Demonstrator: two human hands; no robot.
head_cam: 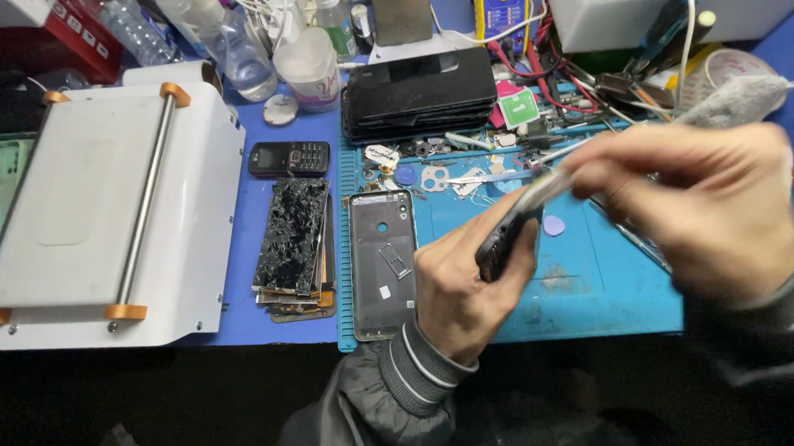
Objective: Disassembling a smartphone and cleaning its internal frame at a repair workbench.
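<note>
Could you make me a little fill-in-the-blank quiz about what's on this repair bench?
1. The left hand holds a dark ____.
2. The stack of cracked screens lies on the ____ side of the open phone back.
3. The work mat under the hands is ____ in colour.
4. The small keypad phone lies ____ the cracked screens.

Missing words: phone; left; blue; beyond

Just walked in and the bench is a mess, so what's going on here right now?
A person at a phone repair bench holds a dark phone on edge in the left hand. The right hand, blurred, is at the phone's upper end; whether it holds a tool is unclear. On the blue work mat beside them lies an opened grey phone back shell. Left of it sits a stack of cracked black screens and a white flat-topped machine.
</note>
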